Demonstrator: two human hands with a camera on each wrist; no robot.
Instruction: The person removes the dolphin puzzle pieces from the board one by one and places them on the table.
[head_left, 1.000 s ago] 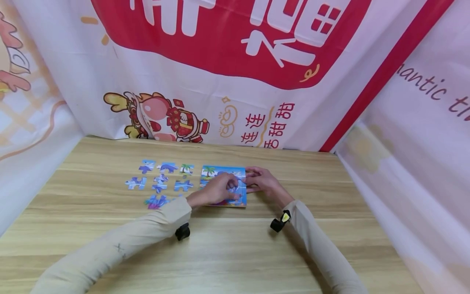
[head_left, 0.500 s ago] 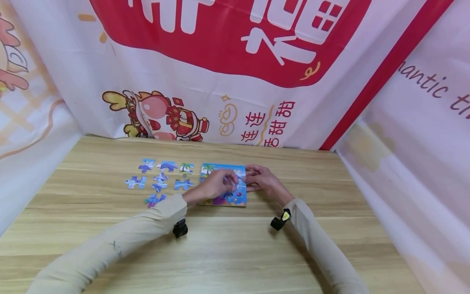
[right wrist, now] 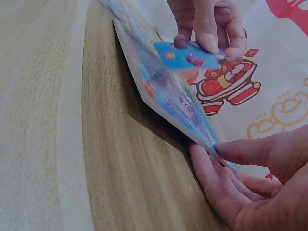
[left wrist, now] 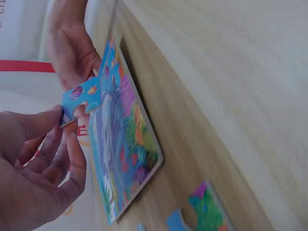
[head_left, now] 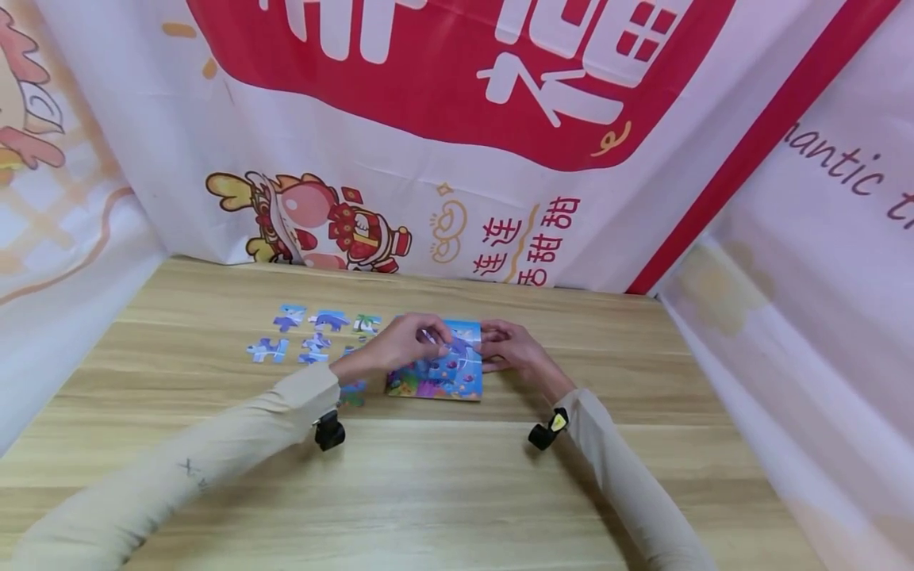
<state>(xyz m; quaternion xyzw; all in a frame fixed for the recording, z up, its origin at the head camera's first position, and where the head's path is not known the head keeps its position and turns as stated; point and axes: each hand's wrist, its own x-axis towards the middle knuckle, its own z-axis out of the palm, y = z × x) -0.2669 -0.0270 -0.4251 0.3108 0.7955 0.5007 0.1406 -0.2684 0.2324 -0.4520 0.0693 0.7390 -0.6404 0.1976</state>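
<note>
My left hand (head_left: 407,342) is raised over the picture puzzle board (head_left: 466,387). Between thumb and fingers it pinches a blue jigsaw piece (left wrist: 80,95) with small fish on it, tilted and apart from the board in both wrist views. My right hand (head_left: 510,346) holds the board's right edge, thumb (right wrist: 243,150) at the upper face and fingers at the side and below. A sea scene with coral, a palm and a dolphin covers the board; my left hand hides part of it in the head view.
Several loose jigsaw pieces (head_left: 314,346) lie in rough rows left of the board. One green and blue piece (left wrist: 208,208) lies close to its lower left, partly behind my left sleeve (head_left: 307,394). A printed cloth (head_left: 607,230) hangs along the table's back edge.
My left hand has drawn leftward and up over the board, so the fish piece in it and more of the lower picture show. The right hand has stayed at the board's edge.
</note>
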